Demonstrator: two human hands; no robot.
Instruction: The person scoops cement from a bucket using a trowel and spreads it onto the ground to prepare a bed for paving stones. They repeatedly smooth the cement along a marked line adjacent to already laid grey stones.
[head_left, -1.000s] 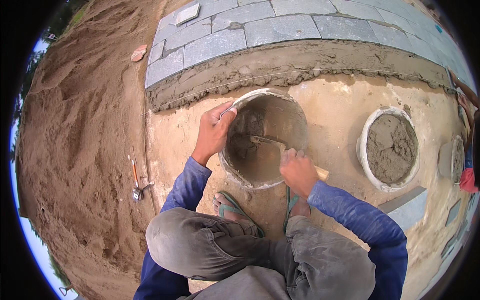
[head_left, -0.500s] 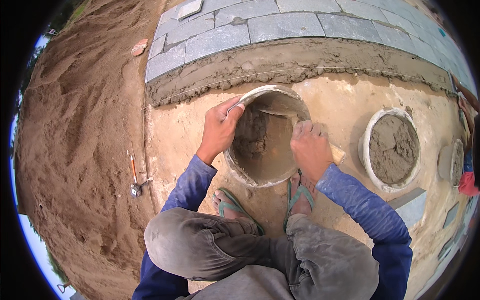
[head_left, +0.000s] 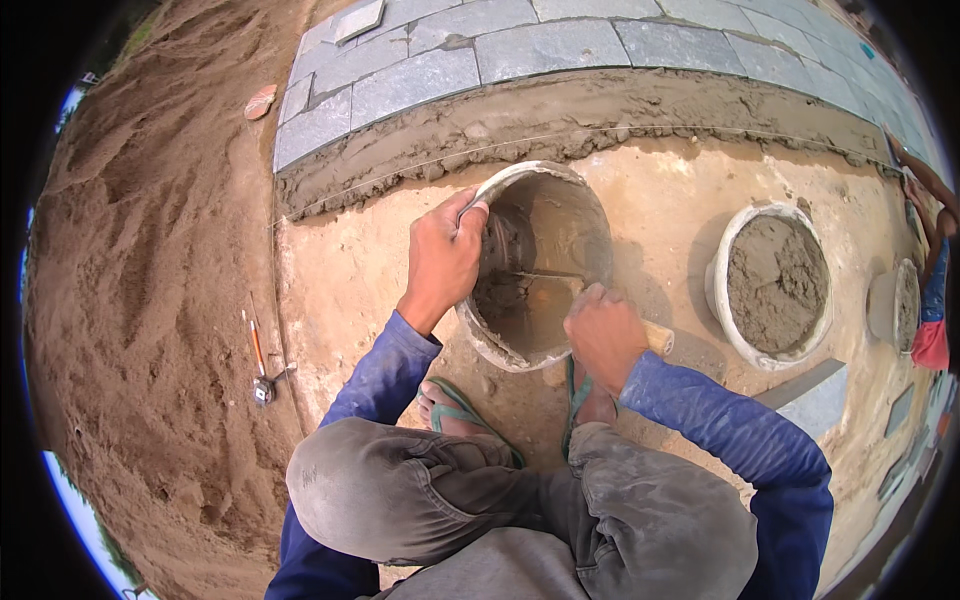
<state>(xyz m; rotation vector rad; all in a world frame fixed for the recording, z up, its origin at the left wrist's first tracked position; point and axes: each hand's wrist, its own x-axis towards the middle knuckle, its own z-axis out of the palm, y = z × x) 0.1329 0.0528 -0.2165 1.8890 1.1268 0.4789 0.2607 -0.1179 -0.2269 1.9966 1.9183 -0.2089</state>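
A mortar-caked bucket tilts between my hands, its mouth facing me. My left hand is closed on the rim at the bucket's upper left, thumb over the edge. In a fist, my right hand grips a trowel by its wooden handle, whose end sticks out to the right. The trowel's blade reaches into the bucket, close to the inner wall. Some wet mortar lies in the left part of the bucket; the wall there is smeared.
A second bucket, full of mortar, stands to the right, with another bucket beyond it near a co-worker's arms. Ahead run a mortar bed, a taut string and grey stone paving. A tape measure lies left; a stone slab lies right.
My right hand and the trowel have moved down and slightly left, the blade sliding from the upper part of the bucket toward its lower part. The left hand keeps its hold on the rim.
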